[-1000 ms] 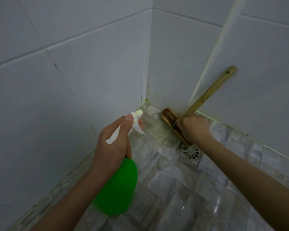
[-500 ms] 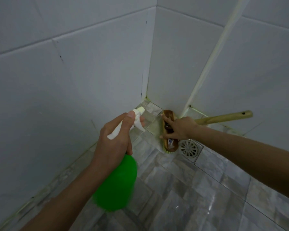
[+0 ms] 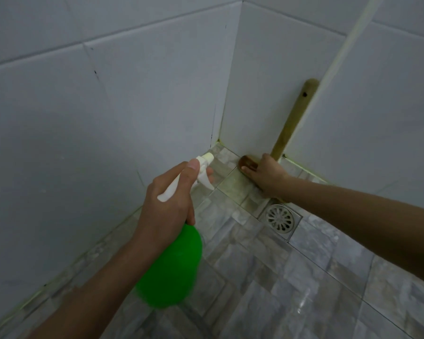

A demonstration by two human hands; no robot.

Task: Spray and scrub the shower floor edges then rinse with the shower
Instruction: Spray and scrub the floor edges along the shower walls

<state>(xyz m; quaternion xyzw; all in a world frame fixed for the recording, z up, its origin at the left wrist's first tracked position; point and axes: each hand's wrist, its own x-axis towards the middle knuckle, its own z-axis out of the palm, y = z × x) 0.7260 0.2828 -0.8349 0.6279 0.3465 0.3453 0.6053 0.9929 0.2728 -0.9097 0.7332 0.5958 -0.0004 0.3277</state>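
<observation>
My left hand (image 3: 168,204) grips a green spray bottle (image 3: 171,267) by its white trigger head (image 3: 201,171), nozzle aimed at the far corner of the shower floor. My right hand (image 3: 267,174) holds the wooden scrub brush (image 3: 249,162) by its head, pressed down on the floor along the right wall's bottom edge near the corner. The brush's long wooden handle (image 3: 294,118) stands up against the right wall. The bristles are hidden under my hand.
A round metal floor drain (image 3: 279,218) sits just in front of my right hand. White tiled walls meet at the corner (image 3: 220,140), with yellowish grout along the floor edges. A pale pipe (image 3: 340,52) runs up the right wall. Grey floor tiles (image 3: 291,289) look wet.
The brush swung from lying with its handle pointing right to standing handle-up against the right wall, and its head moved closer to the corner. My left hand with the bottle barely moved.
</observation>
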